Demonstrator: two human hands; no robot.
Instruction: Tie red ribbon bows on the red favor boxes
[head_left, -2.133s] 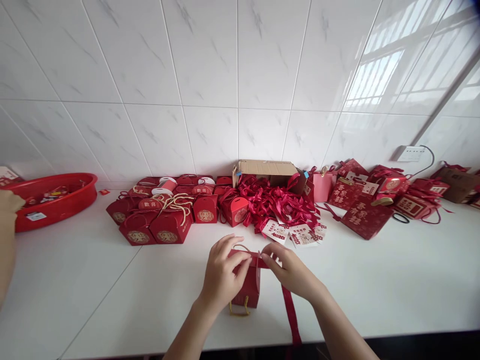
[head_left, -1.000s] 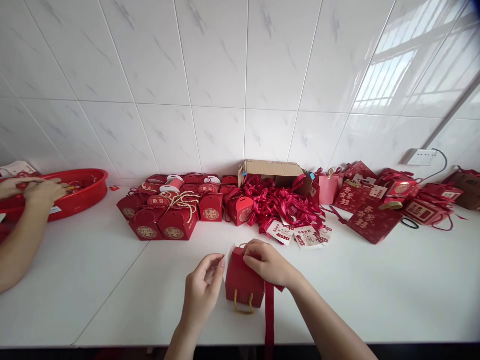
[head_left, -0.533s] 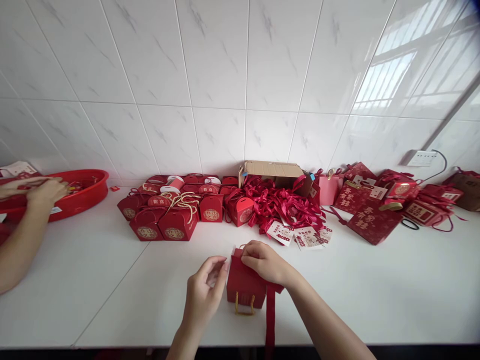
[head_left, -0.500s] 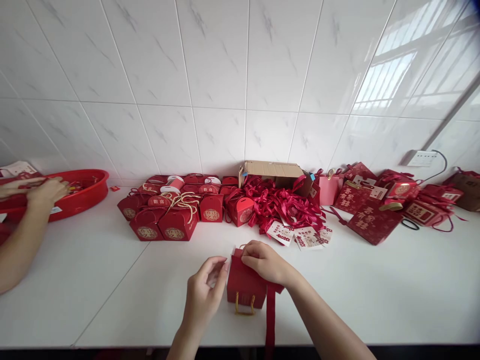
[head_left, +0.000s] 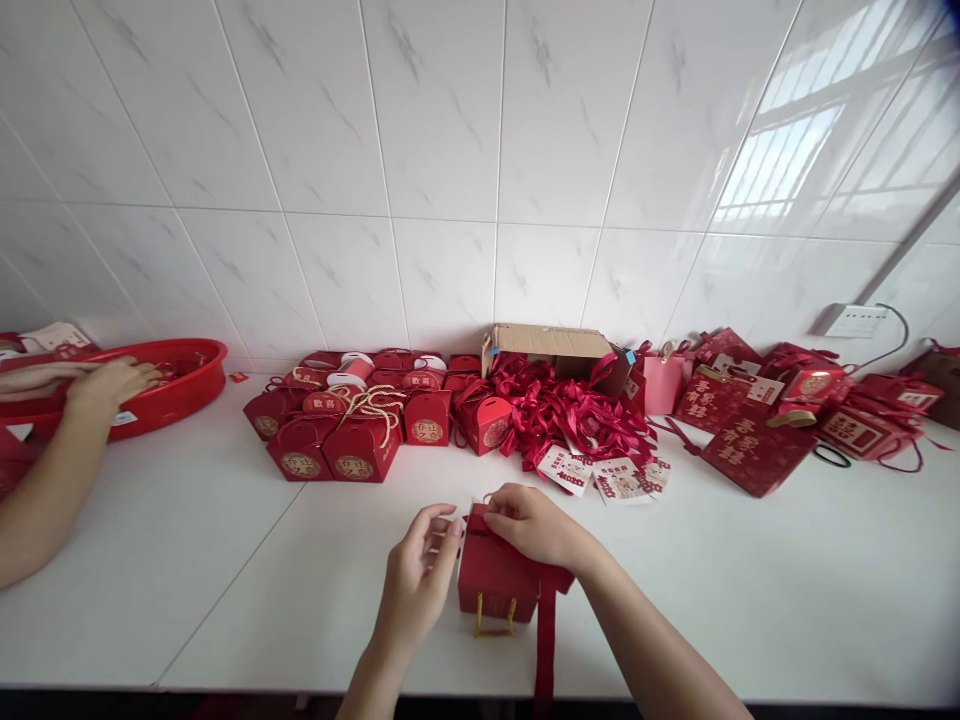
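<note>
A red gift box stands on the white table in front of me, a gold cord handle hanging at its near side. My right hand is closed in a pinch at the box's top; its fingertips partly hide what they grip, and I cannot tell if ribbon is between them. A wide red ribbon hangs from the box's right side past the table's front edge. Close by the box's left side, my left hand has thumb and fingers apart, with nothing visible in it.
Several red boxes are grouped at the back left. Tangled red ribbons spill from a cardboard box, with printed cards before them. Red gift bags lie to the right. Another person's hand is over a red basin.
The whole view has shifted slightly. My left fingers are a little more spread beside the box; my right hand keeps its pinch. The other person's hand has moved over the basin.
</note>
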